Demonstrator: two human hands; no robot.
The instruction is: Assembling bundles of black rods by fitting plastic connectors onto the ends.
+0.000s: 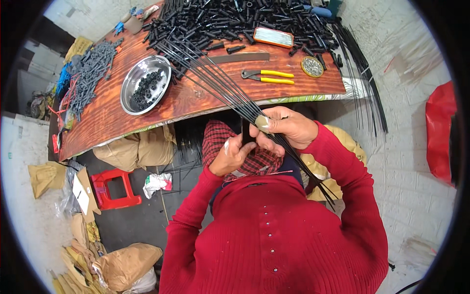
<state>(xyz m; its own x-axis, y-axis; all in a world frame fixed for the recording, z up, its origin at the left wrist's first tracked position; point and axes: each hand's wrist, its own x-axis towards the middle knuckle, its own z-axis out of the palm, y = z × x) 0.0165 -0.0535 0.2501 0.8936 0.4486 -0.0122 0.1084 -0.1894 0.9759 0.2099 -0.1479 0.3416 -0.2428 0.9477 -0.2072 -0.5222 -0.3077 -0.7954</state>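
My right hand (286,127) grips a bundle of long thin black rods (215,81) that fan out over the wooden table (196,98) and trail back past my right elbow. Its thumb is wrapped in tape. My left hand (232,154) pinches a small black tube (246,132) against the rods just below my right hand. Both sleeves are red. A steel bowl (128,94) with small black pieces stands on the table to the left. Yellow-handled pliers (268,77) lie near the table's front edge.
A heap of black tubes (235,22) covers the table's far side, with grey pieces (90,73) at the left end and a round tin (312,66) at the right. A red stool (115,188) and brown sacks (127,264) are on the floor.
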